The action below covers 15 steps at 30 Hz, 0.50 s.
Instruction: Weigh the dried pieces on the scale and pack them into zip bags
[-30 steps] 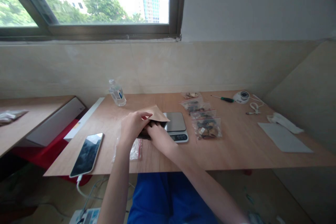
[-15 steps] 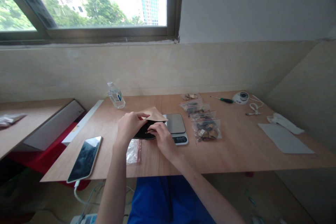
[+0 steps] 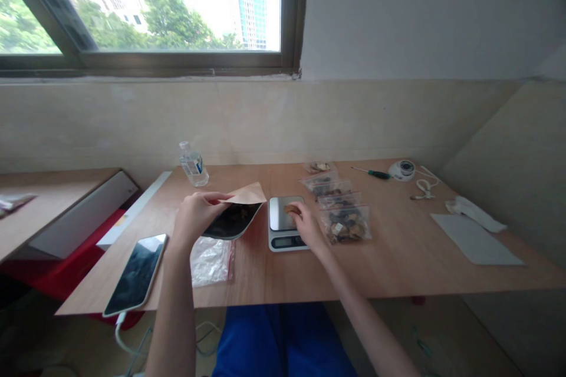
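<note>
My left hand (image 3: 201, 212) is closed on the upper edge of a brown paper pouch (image 3: 247, 193). Its dark-lined mouth gapes toward me, and dark pieces show dimly inside. Over the steel plate of a white kitchen scale (image 3: 277, 212), my right hand (image 3: 307, 224) pinches a small brown dried piece (image 3: 290, 209). Whether that piece touches the plate I cannot tell. Below the pouch lies a clear zip bag (image 3: 212, 262) with a red seal line. Right of the scale, several zip bags of brown dried pieces (image 3: 349, 227) lie in an overlapping row.
A phone (image 3: 137, 274) on a white cable lies at the table's left edge. Behind it stands a water bottle (image 3: 193, 165). Toward the right are a green-handled screwdriver (image 3: 378, 174), a white dome camera (image 3: 403, 170), a grey sheet (image 3: 477, 240) and a white cloth (image 3: 477, 214).
My right hand has come out of the pouch and moved right over the scale, holding a brown piece. The pouch, in my left hand, has shifted left, uncovering more of the scale.
</note>
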Tool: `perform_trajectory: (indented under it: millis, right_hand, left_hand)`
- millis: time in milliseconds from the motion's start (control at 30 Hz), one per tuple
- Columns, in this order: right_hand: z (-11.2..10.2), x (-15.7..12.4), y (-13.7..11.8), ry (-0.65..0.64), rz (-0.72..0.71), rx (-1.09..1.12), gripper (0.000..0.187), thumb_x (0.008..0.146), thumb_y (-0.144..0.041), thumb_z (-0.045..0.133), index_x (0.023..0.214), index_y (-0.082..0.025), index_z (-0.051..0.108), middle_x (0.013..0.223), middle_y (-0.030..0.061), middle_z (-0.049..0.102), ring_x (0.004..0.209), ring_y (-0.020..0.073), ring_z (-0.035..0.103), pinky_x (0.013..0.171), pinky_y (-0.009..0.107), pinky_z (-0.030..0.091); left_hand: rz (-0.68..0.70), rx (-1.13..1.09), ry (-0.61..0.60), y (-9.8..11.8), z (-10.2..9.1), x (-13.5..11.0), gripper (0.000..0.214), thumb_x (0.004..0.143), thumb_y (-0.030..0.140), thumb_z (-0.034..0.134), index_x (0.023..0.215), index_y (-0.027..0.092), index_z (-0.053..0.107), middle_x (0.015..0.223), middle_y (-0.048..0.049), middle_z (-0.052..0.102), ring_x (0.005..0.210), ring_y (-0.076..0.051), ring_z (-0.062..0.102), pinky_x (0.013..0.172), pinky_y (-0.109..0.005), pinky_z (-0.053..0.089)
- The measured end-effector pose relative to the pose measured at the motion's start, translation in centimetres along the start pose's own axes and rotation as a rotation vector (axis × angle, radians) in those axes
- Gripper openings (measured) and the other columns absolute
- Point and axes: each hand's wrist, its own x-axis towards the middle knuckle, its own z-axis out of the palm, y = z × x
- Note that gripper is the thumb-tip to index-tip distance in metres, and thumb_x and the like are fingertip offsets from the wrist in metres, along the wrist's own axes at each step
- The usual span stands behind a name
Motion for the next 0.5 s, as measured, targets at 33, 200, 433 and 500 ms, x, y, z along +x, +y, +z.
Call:
perform_trajectory:
  millis: [33,200,433,500]
  right_hand:
    - [0.0,0.4,0.5,-0.039,-0.038,-0.096,0.017,0.083,-0.013,0.048,0.091,-0.018,0.062,0.087,0.0052,0.064,0.08,0.016,0.06,0.073,0.028,0.048]
    - [0.3,2.1,1.5,-0.223,-0.133,-0.391,0.025,0.084,-0.007,0.048,0.095,-0.018,0.067,0.094,0.0075,0.067,0.093,0.0185,0.06,0.087,0.032,0.045]
    - [-0.8,2.6,2.2,-0.189,-0.112,-0.329,0.033,0.081,-0.014,0.057,0.112,-0.021,0.064,0.098,0.0073,0.07,0.09,0.0189,0.063,0.084,0.032,0.047]
    - [-1.1,2.9,2.5,-0.147,-0.092,-0.3,0.034,0.082,-0.018,0.058,0.116,-0.021,0.061,0.101,0.0072,0.069,0.092,0.019,0.063,0.085,0.034,0.047]
  left_hand:
    - [0.001,-0.003,0.002,-0.1,0.0,0.0,0.03,0.071,0.043,0.057,0.091,0.029,0.075,0.082,-0.0007,0.075,0.076,-0.021,0.066,0.066,-0.026,0.042]
    - [0.046,-0.051,-0.028,-0.4,0.0,-0.3,0.032,0.072,0.046,0.056,0.091,0.028,0.075,0.085,-0.0018,0.075,0.078,-0.022,0.066,0.067,-0.026,0.043]
    - [0.027,-0.03,-0.003,-0.6,-0.6,-0.6,0.031,0.073,0.041,0.055,0.091,0.027,0.075,0.083,-0.001,0.075,0.078,-0.021,0.066,0.063,-0.025,0.041]
    - [0.02,-0.035,-0.007,-0.5,-0.5,-0.7,0.031,0.073,0.04,0.055,0.092,0.027,0.075,0.082,-0.0011,0.075,0.077,-0.021,0.066,0.063,-0.025,0.041]
